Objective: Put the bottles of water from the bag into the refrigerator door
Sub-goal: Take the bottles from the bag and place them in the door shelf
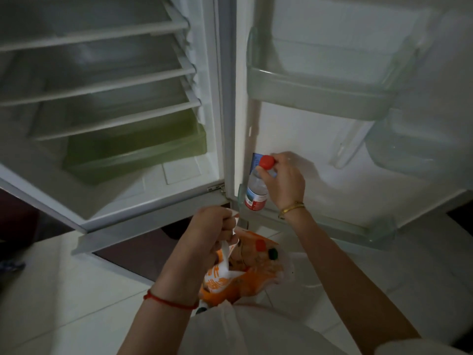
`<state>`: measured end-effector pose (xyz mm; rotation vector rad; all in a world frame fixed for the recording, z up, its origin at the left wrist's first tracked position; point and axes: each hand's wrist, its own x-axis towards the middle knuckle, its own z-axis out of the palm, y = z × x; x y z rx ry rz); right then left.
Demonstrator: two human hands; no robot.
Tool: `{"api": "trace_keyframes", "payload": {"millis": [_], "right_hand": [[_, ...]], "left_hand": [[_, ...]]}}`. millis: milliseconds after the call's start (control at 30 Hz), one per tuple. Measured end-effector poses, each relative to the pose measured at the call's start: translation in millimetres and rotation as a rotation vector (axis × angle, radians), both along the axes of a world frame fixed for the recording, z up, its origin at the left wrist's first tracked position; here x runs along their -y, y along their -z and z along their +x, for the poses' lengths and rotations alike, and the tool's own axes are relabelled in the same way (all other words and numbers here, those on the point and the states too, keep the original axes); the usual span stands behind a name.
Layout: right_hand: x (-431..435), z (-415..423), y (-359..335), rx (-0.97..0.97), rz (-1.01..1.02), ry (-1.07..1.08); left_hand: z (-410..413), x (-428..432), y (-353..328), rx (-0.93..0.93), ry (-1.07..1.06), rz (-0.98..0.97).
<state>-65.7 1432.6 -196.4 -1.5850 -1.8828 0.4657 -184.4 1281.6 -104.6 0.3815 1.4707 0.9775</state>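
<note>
My right hand (pixel 285 179) grips a clear water bottle (pixel 256 189) by its neck, just under the red cap. The bottle has a red and blue label and hangs upright at the left end of the lower refrigerator door shelf (pixel 332 228). My left hand (pixel 212 231) is closed on the white handles of an orange and white plastic bag (pixel 245 272) held open above the floor. Inside the bag a red cap (pixel 260 244) and a dark green cap (pixel 273 253) show. The upper door shelf (pixel 320 96) holds nothing that I can see.
The refrigerator stands open, with white wire-edged shelves (pixel 102 85) and a green drawer (pixel 138 152) inside on the left. The open door (pixel 332 149) fills the right side. White floor tiles (pixel 64 290) lie below. A white sleeve or garment (pixel 256 329) covers the bottom.
</note>
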Motion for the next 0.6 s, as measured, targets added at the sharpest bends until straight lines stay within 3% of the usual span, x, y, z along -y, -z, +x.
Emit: {"api": "trace_keyframes", "payload": {"millis": [233, 400, 533, 600], "right_hand": [[3.8, 3.8, -2.2, -0.044, -0.043, -0.062], [39.4, 40.3, 27.5, -0.138, 0.054, 0.146], [67.9, 62.7, 91.4, 0.107, -0.521, 0.094], [76.5, 64.9, 124.4, 0.136, -0.746, 0.046]], "left_hand": [[10.6, -1.7, -0.6, 0.023, -0.017, 0.021], [12.9, -1.5, -2.0, 0.066, -0.040, 0.027], [16.7, -2.0, -5.3, 0.037, -0.028, 0.002], [18.8, -0.3, -6.0, 0.019, -0.031, 0.003]]}}
